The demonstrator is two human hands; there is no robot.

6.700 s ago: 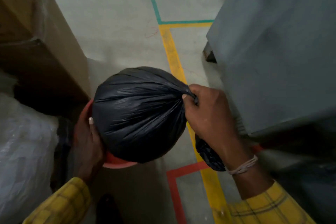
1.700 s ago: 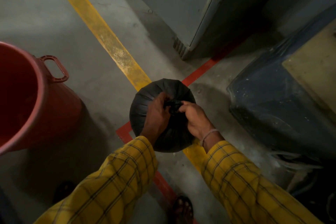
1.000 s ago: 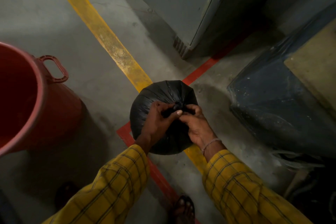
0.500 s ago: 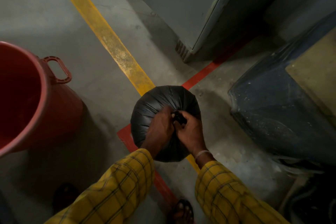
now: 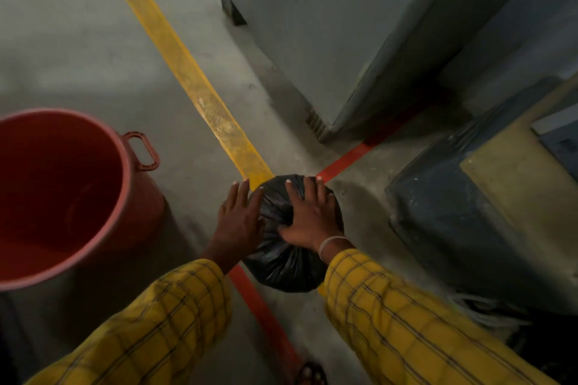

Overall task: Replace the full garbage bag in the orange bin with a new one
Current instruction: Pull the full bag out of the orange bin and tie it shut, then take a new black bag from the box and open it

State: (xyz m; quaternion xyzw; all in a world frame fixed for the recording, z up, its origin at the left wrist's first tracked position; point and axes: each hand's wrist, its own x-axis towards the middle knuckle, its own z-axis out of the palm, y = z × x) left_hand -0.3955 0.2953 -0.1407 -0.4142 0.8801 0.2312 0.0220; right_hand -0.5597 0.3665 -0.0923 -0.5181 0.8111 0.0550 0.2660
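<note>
The full black garbage bag (image 5: 283, 266), tied at the top, sits on the floor where the yellow and red tape lines meet. My left hand (image 5: 239, 222) lies flat with spread fingers against the bag's left side. My right hand (image 5: 308, 216) rests flat on top of the bag, fingers apart, beside the knot. The orange bin (image 5: 125, 194) stands at the left with no bag inside; its side handle (image 5: 142, 150) faces the bag.
A grey metal cabinet (image 5: 312, 25) stands behind the bag. A dark blue wrapped block (image 5: 453, 212) with a tan top sits to the right, close to the bag. Yellow tape (image 5: 200, 94) and red tape (image 5: 269, 322) cross the concrete floor. A sandalled foot (image 5: 309, 373) shows at the bottom.
Both hands have let go of the bag's knot and opened flat on the bag. The view has tilted up, so the bin and cabinet sit lower in frame.
</note>
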